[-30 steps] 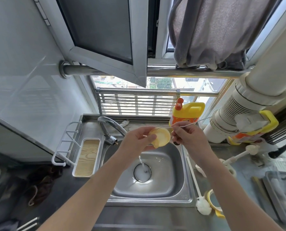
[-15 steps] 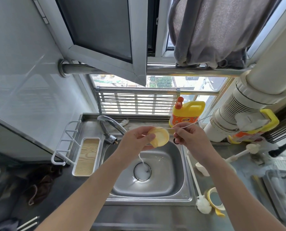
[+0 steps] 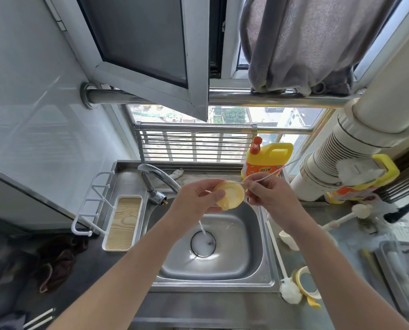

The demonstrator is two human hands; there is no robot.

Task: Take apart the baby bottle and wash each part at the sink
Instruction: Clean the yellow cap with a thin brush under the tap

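Over the steel sink (image 3: 251,270) my left hand (image 3: 194,201) holds a round yellowish bottle part (image 3: 232,195) between thumb and fingers. My right hand (image 3: 270,194) pinches a thin white wire brush (image 3: 270,173) whose tip meets the part's upper edge. A thin stream of water (image 3: 202,228) falls from the tap (image 3: 155,182) onto the foamy drain (image 3: 203,242). On the counter to the right lie a yellow bottle ring (image 3: 307,285), a white cup-like part (image 3: 288,239) and a long white bottle brush (image 3: 286,285).
A yellow detergent jug (image 3: 265,160) stands on the sill behind the sink. A second brush (image 3: 355,213) and a clear tray (image 3: 403,277) sit at right, a wood-lined tray (image 3: 123,222) with a white rack at left. A big white duct (image 3: 341,160) crosses the right side.
Both hands stay over the sink with the part and the wire brush. The right hand has shifted slightly, and the water keeps running.
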